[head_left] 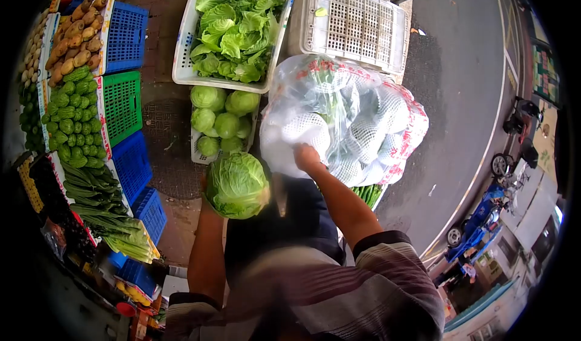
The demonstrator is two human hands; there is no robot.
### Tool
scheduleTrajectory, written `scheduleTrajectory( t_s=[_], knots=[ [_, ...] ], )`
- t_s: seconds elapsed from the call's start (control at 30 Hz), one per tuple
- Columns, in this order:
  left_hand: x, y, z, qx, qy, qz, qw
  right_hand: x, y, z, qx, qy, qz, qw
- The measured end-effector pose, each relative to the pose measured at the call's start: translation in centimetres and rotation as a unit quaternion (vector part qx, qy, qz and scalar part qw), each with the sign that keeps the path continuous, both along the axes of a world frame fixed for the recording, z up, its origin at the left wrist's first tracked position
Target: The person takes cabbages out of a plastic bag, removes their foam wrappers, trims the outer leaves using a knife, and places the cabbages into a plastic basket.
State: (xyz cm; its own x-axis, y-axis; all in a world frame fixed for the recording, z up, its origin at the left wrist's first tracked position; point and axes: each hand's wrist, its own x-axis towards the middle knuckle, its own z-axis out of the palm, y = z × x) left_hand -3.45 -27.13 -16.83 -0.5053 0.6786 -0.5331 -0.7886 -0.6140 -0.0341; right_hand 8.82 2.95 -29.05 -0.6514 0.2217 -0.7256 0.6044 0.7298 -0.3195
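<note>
A green cabbage [237,185] rests in my left hand [206,203], whose fingers are mostly hidden behind and under it. My right hand [307,158] is closed at the lower edge of a white foam net [307,130], inside the mouth of a large clear plastic bag with red print [414,120]. Some of the white material beside that hand is blurred. More rounded things in white foam nets [366,140] fill the bag. Just beyond the held cabbage, several cabbages [227,125] sit in a white crate [196,147].
Loose leaves fill a white basket [181,68] at the top; a closed white crate [357,29] stands beside it. Green vegetables [367,194] show below the bag. Produce trays and blue crates [126,38] line the left. A road [460,68] runs along the right.
</note>
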Motion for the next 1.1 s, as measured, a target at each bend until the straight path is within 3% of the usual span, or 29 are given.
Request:
scheduleTrajectory(
  t_s=[0.03, 0.13, 0.23, 0.33, 0.4, 0.47, 0.53, 0.57, 0.6, 0.63, 0.73, 0.87, 1.0, 1.1],
  knots=[
    [0.1, 0.8, 1.2, -0.004, -0.015, 0.001, 1.0, 0.0, -0.3, -1.2, 0.015, -0.015, 0.018, 1.0],
    [0.3, 1.8, 1.6, -0.009, -0.028, -0.003, 1.0, -1.3, 0.7, -4.4, 0.041, -0.083, -0.13, 0.987],
    [1.8, 0.4, -1.3, -0.032, -0.052, -0.002, 0.998, -3.4, -1.3, -8.2, 0.015, 0.032, -0.146, 0.989],
    [2.9, -1.0, -5.9, 0.155, -0.037, -0.014, 0.987, -6.2, -1.3, -10.5, -0.021, 0.124, -0.163, 0.979],
    [2.8, -0.9, -6.0, 0.102, -0.077, -0.001, 0.992, -7.7, -0.8, -10.7, -0.053, 0.178, -0.165, 0.969],
    [-0.6, 2.2, 0.2, 0.069, -0.054, -0.03, 0.996, -7.6, 0.4, -9.1, -0.085, 0.154, -0.103, 0.979],
    [-0.1, 3.2, -1.1, 0.156, -0.083, 0.005, 0.984, -7.6, 1.9, -7.7, -0.098, 0.071, -0.037, 0.992],
    [-1.3, 4.0, 1.4, 0.051, -0.079, -0.01, 0.996, -6.6, 2.4, -6.7, -0.112, 0.134, -0.029, 0.984],
    [-2.0, 4.7, 3.2, -0.055, -0.077, -0.024, 0.995, -5.1, 2.7, -5.3, -0.134, 0.164, -0.099, 0.972],
    [-2.6, 5.3, 2.5, 0.0, -0.034, -0.044, 0.998, -4.0, 3.0, -4.3, -0.117, 0.178, -0.102, 0.972],
    [-2.9, 5.9, 1.9, 0.014, -0.037, -0.032, 0.999, -2.2, 4.0, -0.2, -0.092, 0.15, -0.15, 0.973],
    [-4.8, 7.6, 4.6, 0.025, -0.028, -0.044, 0.998, -1.2, 5.1, 4.2, -0.1, 0.101, -0.19, 0.972],
    [-5.0, 8.5, 6.0, 0.011, -0.022, -0.068, 0.997, 1.4, 6.1, 3.0, -0.184, 0.134, -0.166, 0.959],
    [-4.7, 7.9, 5.9, -0.002, -0.038, -0.056, 0.998, 2.1, 6.4, 3.8, -0.199, 0.135, -0.249, 0.938]
  ],
)
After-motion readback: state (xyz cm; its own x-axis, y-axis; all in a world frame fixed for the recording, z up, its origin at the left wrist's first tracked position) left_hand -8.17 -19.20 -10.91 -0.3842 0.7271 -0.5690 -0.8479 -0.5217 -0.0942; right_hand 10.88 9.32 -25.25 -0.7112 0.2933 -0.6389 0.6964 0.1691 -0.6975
